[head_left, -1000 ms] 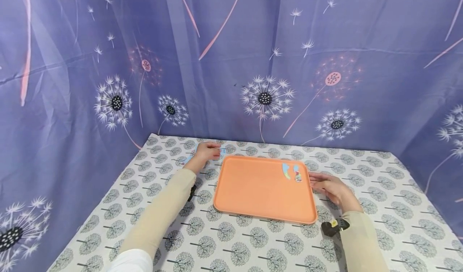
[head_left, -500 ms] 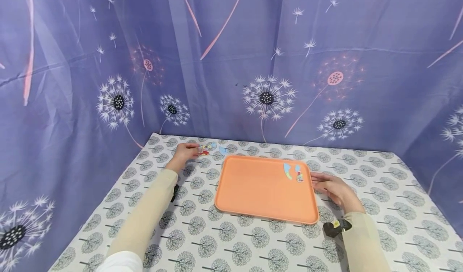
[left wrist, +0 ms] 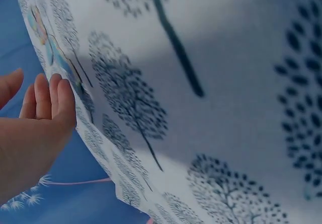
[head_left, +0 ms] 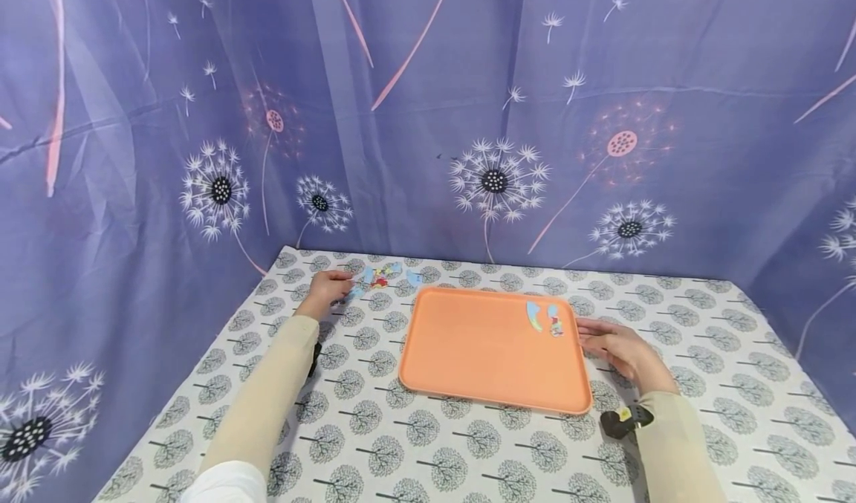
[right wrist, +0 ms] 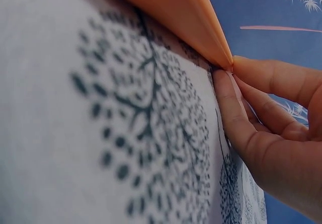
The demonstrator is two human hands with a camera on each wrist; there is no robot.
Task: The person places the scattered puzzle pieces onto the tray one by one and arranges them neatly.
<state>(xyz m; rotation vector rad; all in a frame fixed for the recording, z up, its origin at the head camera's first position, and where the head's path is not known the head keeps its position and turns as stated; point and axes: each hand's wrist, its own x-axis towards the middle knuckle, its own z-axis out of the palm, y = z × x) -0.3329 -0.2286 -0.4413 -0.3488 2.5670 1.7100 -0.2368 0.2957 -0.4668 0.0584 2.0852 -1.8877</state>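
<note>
My left hand [head_left: 328, 292] is at the table's far left, fingers extended and thumb apart in the left wrist view, with nothing visible in its grasp. Just right of its fingertips lie several flat, colourful pieces like puzzle pieces [head_left: 379, 281], mostly light blue with red and yellow. Another light-blue piece [head_left: 414, 278] lies near the tray's far left corner. The orange tray [head_left: 491, 354] sits flat in the middle, bearing a curved blue-green piece [head_left: 533, 316] and a smaller multicoloured piece [head_left: 556, 322]. At its right rim, my right hand [right wrist: 271, 118] pinches the edge between thumb and fingers.
A white cloth with tree prints [head_left: 448, 466] covers the table. Behind and beside it hangs a purple-blue curtain [head_left: 414, 154] with dandelions. A dark device [head_left: 626, 420] is strapped on the right wrist.
My left hand has drawn back leftward from beside the tray, uncovering the colourful pieces at the far left. The right hand stays at the tray's rim, and the tray looks unmoved.
</note>
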